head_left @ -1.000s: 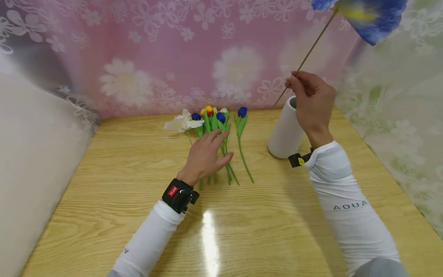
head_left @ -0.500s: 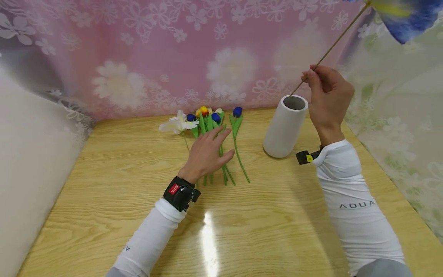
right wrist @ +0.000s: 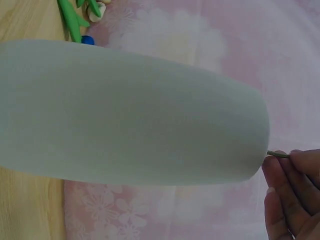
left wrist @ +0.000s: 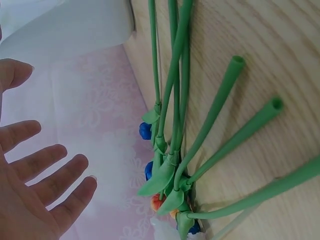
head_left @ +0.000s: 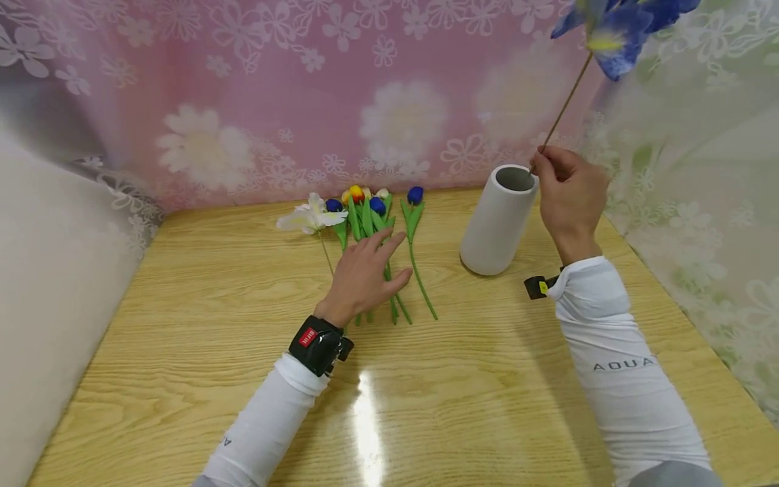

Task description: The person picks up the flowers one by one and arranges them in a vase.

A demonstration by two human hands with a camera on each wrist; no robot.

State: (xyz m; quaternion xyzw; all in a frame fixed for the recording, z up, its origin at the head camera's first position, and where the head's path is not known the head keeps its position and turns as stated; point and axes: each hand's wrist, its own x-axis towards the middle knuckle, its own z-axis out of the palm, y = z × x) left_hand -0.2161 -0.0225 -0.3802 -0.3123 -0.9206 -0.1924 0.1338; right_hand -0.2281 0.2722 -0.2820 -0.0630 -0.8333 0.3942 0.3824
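My right hand pinches the thin brown stem of a blue artificial flower, whose bloom rises at the top right of the head view. The stem's lower end is at the mouth of a white vase, right by its rim. In the right wrist view the vase fills the middle, with the fingertips at its rim. My left hand is spread, fingers extended, over several artificial tulips. Its wrist view shows green tulip stems beside the hand, which holds nothing.
A white flower lies at the left of the tulips. One blue tulip lies apart at their right, toward the vase. A pink floral curtain hangs behind the wooden table.
My right hand has brought the blue flower's stem from above the vase down to its mouth, and the bloom has sunk and turned. The left hand stays over the tulips.
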